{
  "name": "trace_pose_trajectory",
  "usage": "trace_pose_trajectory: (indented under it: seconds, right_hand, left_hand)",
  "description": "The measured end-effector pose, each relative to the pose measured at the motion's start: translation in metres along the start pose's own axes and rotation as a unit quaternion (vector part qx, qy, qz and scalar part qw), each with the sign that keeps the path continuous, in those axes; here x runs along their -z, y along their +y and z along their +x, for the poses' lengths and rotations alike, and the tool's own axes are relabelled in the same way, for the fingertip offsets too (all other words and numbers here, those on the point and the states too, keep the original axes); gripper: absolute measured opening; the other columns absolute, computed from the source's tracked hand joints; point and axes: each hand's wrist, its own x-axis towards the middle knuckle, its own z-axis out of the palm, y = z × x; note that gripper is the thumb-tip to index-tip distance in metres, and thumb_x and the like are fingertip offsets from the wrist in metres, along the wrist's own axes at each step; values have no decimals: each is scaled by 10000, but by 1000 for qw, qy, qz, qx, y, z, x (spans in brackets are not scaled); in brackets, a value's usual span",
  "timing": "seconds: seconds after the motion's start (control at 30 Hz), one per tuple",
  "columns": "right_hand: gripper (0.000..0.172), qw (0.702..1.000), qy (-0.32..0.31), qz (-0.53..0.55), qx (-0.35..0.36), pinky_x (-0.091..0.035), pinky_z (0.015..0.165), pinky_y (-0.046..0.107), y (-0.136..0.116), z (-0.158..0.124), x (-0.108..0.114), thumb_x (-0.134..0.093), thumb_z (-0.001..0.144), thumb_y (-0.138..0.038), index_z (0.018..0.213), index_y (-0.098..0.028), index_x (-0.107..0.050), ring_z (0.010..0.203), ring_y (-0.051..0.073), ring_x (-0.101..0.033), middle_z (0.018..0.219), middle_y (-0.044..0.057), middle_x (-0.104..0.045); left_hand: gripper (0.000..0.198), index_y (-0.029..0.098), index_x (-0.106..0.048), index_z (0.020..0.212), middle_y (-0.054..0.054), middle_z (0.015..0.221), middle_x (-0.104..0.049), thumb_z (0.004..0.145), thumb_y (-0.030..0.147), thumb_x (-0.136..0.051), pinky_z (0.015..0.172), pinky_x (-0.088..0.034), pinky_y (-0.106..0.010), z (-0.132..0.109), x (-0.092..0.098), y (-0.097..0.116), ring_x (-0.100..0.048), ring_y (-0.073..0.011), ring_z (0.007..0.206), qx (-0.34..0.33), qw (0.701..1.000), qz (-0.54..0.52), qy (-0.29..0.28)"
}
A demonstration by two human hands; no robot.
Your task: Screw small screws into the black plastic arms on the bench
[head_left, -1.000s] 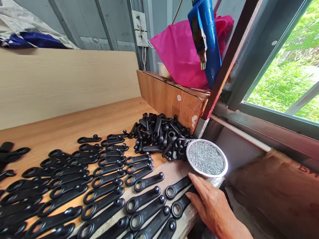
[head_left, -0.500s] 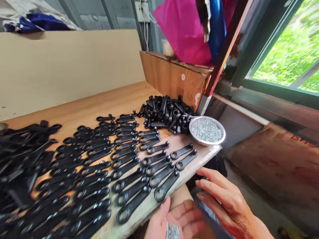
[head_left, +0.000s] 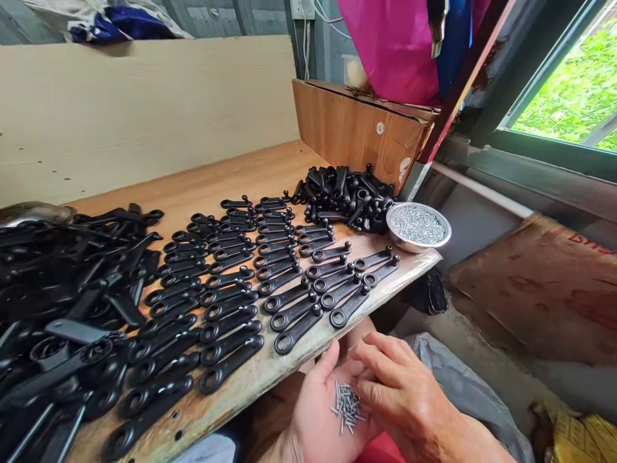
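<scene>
My left hand (head_left: 318,411) lies palm up below the table's front edge, cupping a small heap of silver pins (head_left: 348,405). My right hand (head_left: 400,389) hovers over that palm, its fingertips bent down onto the pins; whether it grips one I cannot tell. Rows of black plastic levers (head_left: 250,270) with ring ends lie side by side on the wooden table (head_left: 202,186). A round metal bowl (head_left: 418,226) full of the same pins stands at the table's right corner, beside a loose heap of black levers (head_left: 344,193).
A big jumbled pile of black levers (head_left: 62,289) fills the table's left side. A wooden box (head_left: 361,132) with a pink bag (head_left: 395,45) stands at the back right. A pale board (head_left: 144,109) walls the back. A window (head_left: 573,90) and cardboard (head_left: 540,283) are on the right.
The view has dropped and swung left. My right hand left the levers at the table edge and came down over my left palm, which now shows with pins in it.
</scene>
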Motion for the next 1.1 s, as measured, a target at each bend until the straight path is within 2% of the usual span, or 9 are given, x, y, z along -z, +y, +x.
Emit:
trace_pose_trajectory:
  seconds: [0.17,0.27,0.4,0.57,0.77,0.87,0.97,1.03,1.1]
  right_hand:
    - [242,997,-73,25,-13,-435,751,403,-10,11,-8,-366,855,-128,738,-149,-577,1009,269,-479,1053,109,-595]
    - [216,995,-90,34,-7,-441,774,398,-9,18,-11,-376,842,-116,809,-155,-586,1033,255,-478,1098,103,-588]
    - [223,998,-59,11,2,-441,826,394,-7,22,-8,-366,826,-85,800,-158,-576,1056,233,-477,1097,103,-586]
    - [228,989,-25,-149,-4,-394,904,471,-7,15,-3,-401,781,-72,757,-138,-618,1109,281,-451,1090,127,-602]
    - [308,966,58,-253,1,-364,914,483,-8,5,-23,-371,778,-32,772,-119,-666,1109,312,-451,1066,124,-626]
    - [295,966,86,-244,3,-350,923,470,-4,1,-35,-366,806,-48,763,-132,-646,1097,290,-467,1053,95,-637]
    - [224,974,102,-200,-8,-378,866,428,4,-1,-38,-406,824,-115,688,-168,-576,1007,253,-514,958,42,-658]
    - [149,988,66,-137,-21,-416,763,385,9,0,-33,-449,794,-175,670,-175,-532,901,228,-537,890,26,-650]
    - [102,997,-11,-43,-59,-424,708,339,13,2,-25,-454,759,-177,676,-176,-515,824,192,-534,859,15,-630]
  left_hand:
    - [430,93,-644,1025,-92,957,-677,894,443,-432,802,-400,-289,-11,7,1,-608,-167,836,-4,1000,-11,19]
    - [357,117,-660,967,-64,892,-688,901,391,-441,782,-404,-284,-14,9,3,-612,-146,776,-3,999,-41,28]
    - [410,104,-661,892,-67,774,-677,920,411,-391,772,-405,-281,-17,8,6,-616,-156,766,2,999,-32,26]
    - [489,51,-616,1057,-113,967,-674,932,425,-327,877,-388,-326,-20,7,7,-617,-193,874,-16,999,-16,27]
    - [464,94,-679,946,-89,900,-691,920,423,-353,851,-401,-309,-19,12,3,-628,-191,850,-11,997,11,80]
    - [442,107,-690,921,-88,848,-694,907,428,-386,857,-399,-303,-17,21,4,-629,-190,849,3,997,22,74]
    - [421,126,-676,975,-101,889,-687,893,445,-414,894,-384,-334,-15,32,8,-617,-207,900,24,998,39,37]
    - [419,138,-665,1009,-108,932,-679,885,458,-425,899,-382,-352,-12,37,10,-607,-220,931,32,998,54,18]
    - [441,131,-649,1047,-115,976,-670,892,463,-404,889,-390,-348,-11,38,9,-603,-225,948,31,998,58,11]
